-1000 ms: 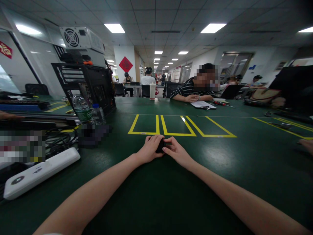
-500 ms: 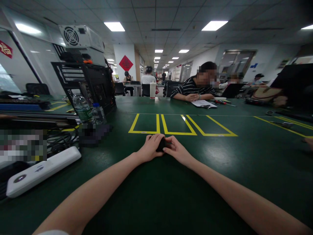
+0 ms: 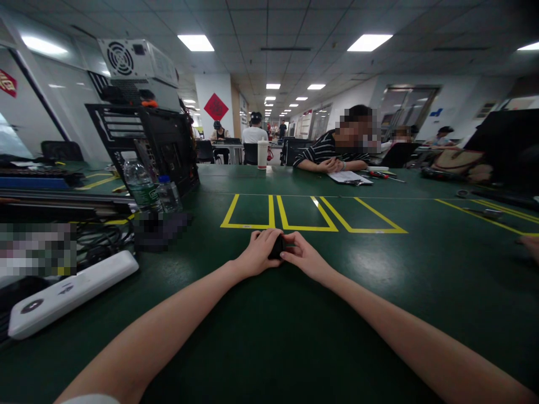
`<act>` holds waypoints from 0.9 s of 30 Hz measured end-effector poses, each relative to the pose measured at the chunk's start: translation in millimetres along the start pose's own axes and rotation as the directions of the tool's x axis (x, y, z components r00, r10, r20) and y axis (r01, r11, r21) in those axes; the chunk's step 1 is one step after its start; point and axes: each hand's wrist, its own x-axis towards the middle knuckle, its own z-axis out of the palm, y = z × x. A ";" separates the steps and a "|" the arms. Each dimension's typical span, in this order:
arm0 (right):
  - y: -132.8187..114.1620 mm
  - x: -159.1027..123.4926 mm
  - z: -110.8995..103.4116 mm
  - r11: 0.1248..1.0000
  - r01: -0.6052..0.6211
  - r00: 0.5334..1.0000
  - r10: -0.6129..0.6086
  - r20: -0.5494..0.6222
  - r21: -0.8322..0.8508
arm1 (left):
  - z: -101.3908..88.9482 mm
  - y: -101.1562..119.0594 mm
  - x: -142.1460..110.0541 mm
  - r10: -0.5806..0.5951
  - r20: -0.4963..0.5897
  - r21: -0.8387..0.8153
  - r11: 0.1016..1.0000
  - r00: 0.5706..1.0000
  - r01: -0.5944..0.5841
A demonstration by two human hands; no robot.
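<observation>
Both my arms stretch forward over the dark green table [image 3: 269,336]. My left hand [image 3: 257,255] and my right hand [image 3: 304,257] meet just in front of the yellow taped boxes [image 3: 307,216]. Between them they grip a small black object [image 3: 277,247], fingers curled round it from both sides. Most of the object is hidden by my fingers, so I cannot make out what it is.
A white power strip [image 3: 69,293] lies at the left with cables behind it. Two water bottles [image 3: 143,188] stand before an open black computer case [image 3: 147,143]. A person in a striped top [image 3: 332,154] sits across the table with papers [image 3: 348,178]. Another person's hand [image 3: 531,247] shows at the right edge.
My hands stay together on the small black object. The view has shifted slightly; nothing else has visibly moved.
</observation>
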 end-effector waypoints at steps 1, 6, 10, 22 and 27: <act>-0.3 -0.5 0.3 1.000 0.005 1.000 -0.005 -0.008 -0.002 | -0.1 0.1 0.0 -0.002 0.002 0.001 1.000 1.000 0.002; 0.4 2.3 1.4 1.000 0.013 0.998 -0.014 -0.057 -0.012 | 1.0 -0.9 0.5 0.006 -0.011 0.018 1.000 1.000 -0.005; 5.3 6.9 -1.1 0.999 -0.007 0.997 0.005 -0.083 -0.033 | 2.9 -2.3 1.5 0.002 -0.012 0.024 1.000 1.000 -0.002; 4.0 4.3 -1.9 1.000 0.007 0.999 -0.006 -0.038 0.018 | -3.7 2.7 0.4 0.002 0.010 -0.008 1.000 1.000 -0.002; 3.9 7.2 -3.1 0.999 -0.025 0.997 0.023 -0.075 -0.022 | -0.4 0.2 1.1 -0.013 0.007 -0.010 1.000 1.000 0.013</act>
